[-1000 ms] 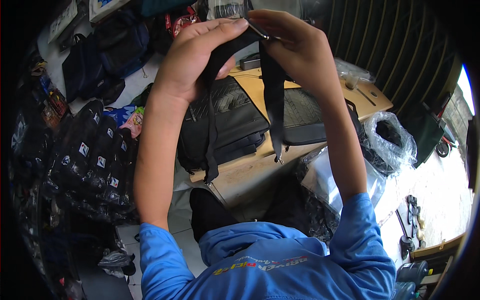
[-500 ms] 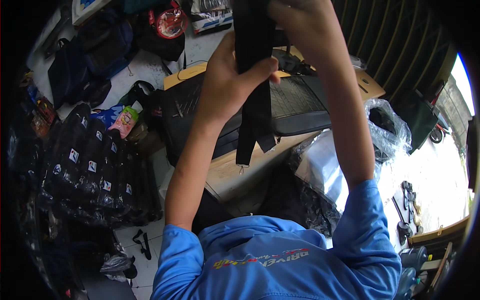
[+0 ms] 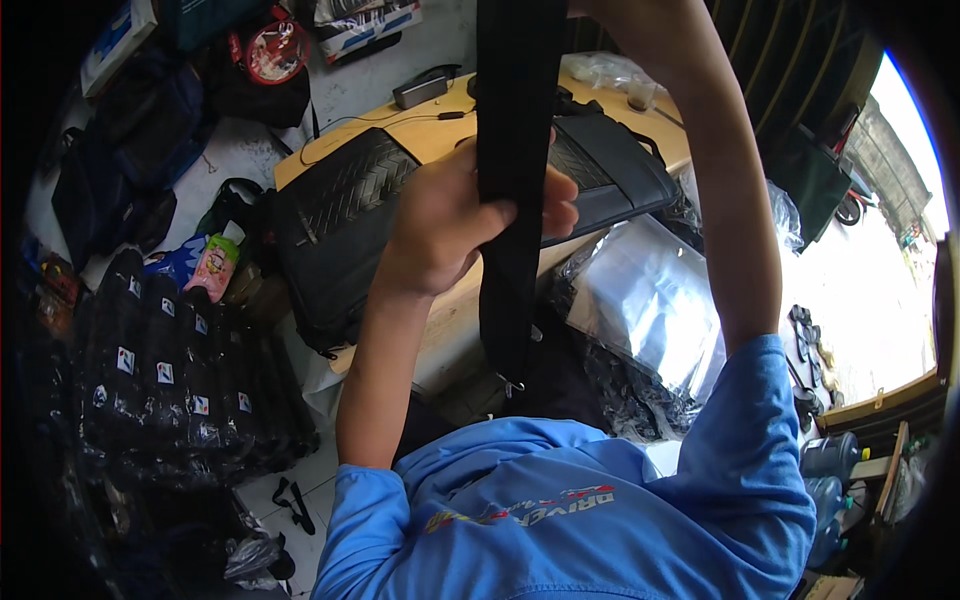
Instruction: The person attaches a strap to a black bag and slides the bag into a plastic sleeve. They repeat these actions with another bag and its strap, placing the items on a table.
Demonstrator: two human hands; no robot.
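Note:
A wide black strap [image 3: 515, 120] hangs upright in front of me, with a small metal piece at its lower end. My left hand [image 3: 450, 220] is closed around its middle, thumb across the front and fingers curling behind. At the top edge, next to the strap's upper part, my right hand [image 3: 620, 12] shows only in part. Its fingers are out of the picture, so their grip is hidden. Behind the strap, a black bag [image 3: 335, 240] with a woven-pattern panel lies on the wooden table [image 3: 440, 325]. More black bag material [image 3: 615, 185] with a similar panel lies to the right.
A black adapter box [image 3: 420, 92] with a cable lies on the table's far side. Left are stacked plastic-wrapped black goods [image 3: 180, 350]. Clear plastic sheets [image 3: 650, 290] lie right of the table. Water jugs [image 3: 830, 460] stand at lower right; dark bags [image 3: 150, 130] lie far left.
My left hand has slid lower along the strap, which hangs nearer my body. My right hand has risen mostly out of view. The whole view has shifted, showing more of the table.

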